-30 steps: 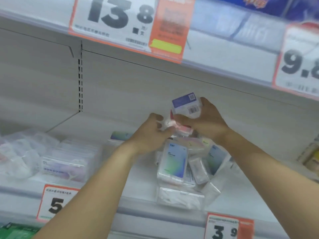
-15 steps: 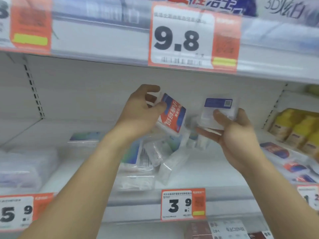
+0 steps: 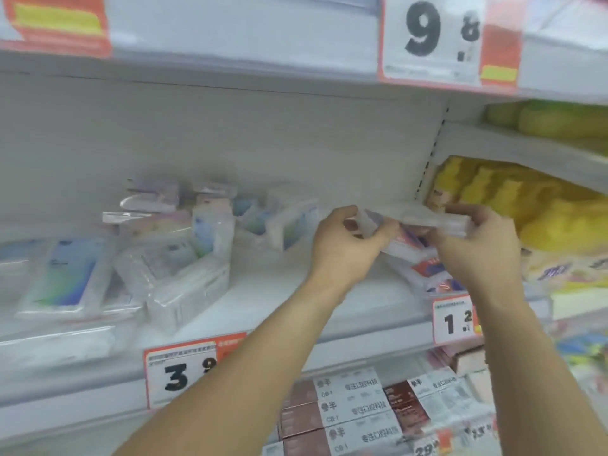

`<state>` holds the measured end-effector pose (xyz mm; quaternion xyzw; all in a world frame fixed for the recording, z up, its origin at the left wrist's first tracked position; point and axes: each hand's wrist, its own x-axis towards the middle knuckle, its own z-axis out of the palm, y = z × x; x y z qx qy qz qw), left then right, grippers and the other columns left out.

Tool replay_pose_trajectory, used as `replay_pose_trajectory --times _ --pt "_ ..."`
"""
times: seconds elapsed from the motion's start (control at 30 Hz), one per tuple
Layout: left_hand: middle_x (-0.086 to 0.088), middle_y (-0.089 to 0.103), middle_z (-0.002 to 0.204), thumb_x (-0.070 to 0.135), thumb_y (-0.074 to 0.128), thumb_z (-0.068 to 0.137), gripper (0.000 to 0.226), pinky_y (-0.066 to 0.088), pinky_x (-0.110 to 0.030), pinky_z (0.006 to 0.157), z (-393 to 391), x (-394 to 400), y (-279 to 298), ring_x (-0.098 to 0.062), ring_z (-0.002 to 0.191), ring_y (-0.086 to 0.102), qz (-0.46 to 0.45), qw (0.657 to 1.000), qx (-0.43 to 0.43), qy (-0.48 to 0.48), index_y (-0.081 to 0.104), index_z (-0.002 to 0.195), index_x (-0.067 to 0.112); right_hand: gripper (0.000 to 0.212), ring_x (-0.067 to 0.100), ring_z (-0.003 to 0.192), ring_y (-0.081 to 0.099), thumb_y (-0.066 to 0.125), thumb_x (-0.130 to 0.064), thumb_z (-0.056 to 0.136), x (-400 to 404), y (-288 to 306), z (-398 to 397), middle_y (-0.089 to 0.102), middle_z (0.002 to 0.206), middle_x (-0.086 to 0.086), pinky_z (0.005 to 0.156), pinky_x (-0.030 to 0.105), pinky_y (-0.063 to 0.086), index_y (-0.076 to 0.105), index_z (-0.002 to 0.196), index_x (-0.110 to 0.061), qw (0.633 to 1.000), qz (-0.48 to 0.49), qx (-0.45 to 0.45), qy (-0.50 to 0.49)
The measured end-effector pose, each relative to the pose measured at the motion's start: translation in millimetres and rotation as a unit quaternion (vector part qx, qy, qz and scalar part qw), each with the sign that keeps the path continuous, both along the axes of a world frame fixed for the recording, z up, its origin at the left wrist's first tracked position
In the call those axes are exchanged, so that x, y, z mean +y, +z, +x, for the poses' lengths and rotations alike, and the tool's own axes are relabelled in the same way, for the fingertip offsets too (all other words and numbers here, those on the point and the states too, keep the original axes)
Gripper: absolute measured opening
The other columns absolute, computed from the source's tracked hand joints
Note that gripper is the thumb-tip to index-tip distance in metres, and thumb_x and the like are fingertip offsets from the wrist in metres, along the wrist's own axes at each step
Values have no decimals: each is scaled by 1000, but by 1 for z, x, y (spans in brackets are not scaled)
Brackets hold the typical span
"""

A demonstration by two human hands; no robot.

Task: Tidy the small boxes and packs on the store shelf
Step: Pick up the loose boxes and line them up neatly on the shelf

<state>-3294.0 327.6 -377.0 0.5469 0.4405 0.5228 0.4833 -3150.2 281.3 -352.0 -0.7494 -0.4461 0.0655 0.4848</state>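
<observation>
Head view. Since the earlier frame both hands have carried their packs rightward to the shelf's right end, and the 3.9 price tag (image 3: 194, 370) now sits at 7 o'clock.

Left hand (image 3: 345, 245), fingers curled, pinches a small clear pack (image 3: 371, 220). Right hand (image 3: 477, 245) grips a flat clear box (image 3: 434, 217); the two packs touch at centre.

Shelf (image 3: 279, 301): bare stretch beneath the left forearm, between the jumbled packs (image 3: 158, 258) at 9 o'clock and the red-and-blue packs (image 3: 431, 271) under the hands. Yellow goods (image 3: 513, 192) crowd 3 o'clock, just beside the right hand.

Motion blur hides all print on the held packs; the 9.8 tag (image 3: 437, 37) is cut off at the top.
</observation>
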Motion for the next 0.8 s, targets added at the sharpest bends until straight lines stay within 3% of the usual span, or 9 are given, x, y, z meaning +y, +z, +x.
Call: replay_pose_trajectory --times 0.07,0.1,0.2,0.3,0.43,0.53,0.63,0.7,0.8 --pt "3 69 105 59 77 60 74 56 -37 87 22 5 -7 -11 92 67 37 997 67 10 62 116 13 47 26 112 60 71 -21 73 0 3 15 66 116 6 96 40 50 66 120 -23 1000 1 17 -4" --pt "-1 67 111 64 75 60 82 55 -35 87 28 7 -8 -13 95 66 61 992 107 17 60 121 12 44 24 112 61 72 -20 76 0 3 22 67 116 5 96 37 49 67 120 -20 1000 -5 27 -5" --pt "-8 56 113 57 73 72 69 47 -27 87 40 14 -10 -20 105 56 124 964 233 16 55 119 9 39 27 106 63 75 -32 79 -1 0 37 69 112 5 90 37 50 69 115 -19 996 -82 31 6" --pt "-14 50 119 61 55 85 66 44 -38 94 47 17 -11 -30 114 47 143 906 399 -3 49 123 8 40 28 105 63 74 -32 82 -1 -3 44 69 115 7 91 39 50 68 119 -18 992 -126 11 9" --pt "-19 36 142 60 50 89 90 38 -45 105 38 10 -2 -35 131 36 81 891 439 -79 15 150 4 38 31 112 61 66 -27 88 -1 1 39 67 122 9 98 42 49 65 124 -15 998 -61 -6 2" --pt "-15 45 134 44 56 90 66 39 -40 102 3 -1 13 -32 126 43 175 873 454 -20 36 141 8 30 23 105 65 61 -18 87 0 8 13 72 110 5 94 32 49 70 115 -13 999 27 -45 6" --pt "-9 57 121 42 58 88 43 41 -40 99 -51 -12 30 -28 119 47 257 812 524 15 58 122 15 18 -1 74 64 62 -14 82 6 14 -34 70 82 -8 76 8 47 72 98 -17 991 99 -33 85" --pt "-8 59 117 51 56 83 47 41 -40 98 -95 -19 39 -29 117 49 255 784 566 33 61 118 19 13 -4 68 64 67 -15 82 12 13 -67 67 76 -15 65 3 44 70 94 -20 978 93 -9 189" --pt "-7 56 125 78 35 64 80 38 -41 104 -163 -29 49 -30 123 46 180 742 643 67 57 123 28 27 6 89 66 76 -27 81 22 0 -115 69 98 -7 77 18 52 68 107 -24 931 -1 -10 365"
